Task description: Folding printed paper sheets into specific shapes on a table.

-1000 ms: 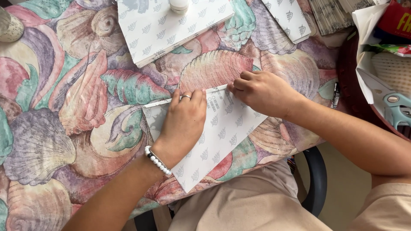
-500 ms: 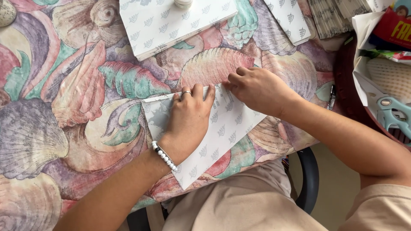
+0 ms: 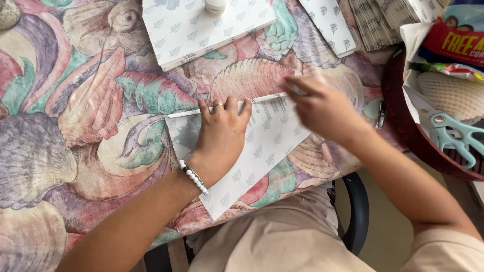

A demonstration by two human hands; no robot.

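Observation:
A white sheet of paper with a small grey leaf pattern lies folded on the shell-print tablecloth near the table's front edge. My left hand, with a ring and a white bead bracelet, lies flat on the sheet with its fingers along the folded top edge. My right hand is blurred over the right end of that fold, its fingertips at the paper's edge. Whether it pinches the paper is unclear.
A larger folded piece of the same patterned paper lies at the back with a small white bottle on it. Another patterned piece and paper stacks lie at back right. A dark red basket at right holds teal scissors and packages.
My right hand has slid to the right along the folded top edge and is now blurred. My left hand stays pressed flat on the sheet, and the view has shifted slightly.

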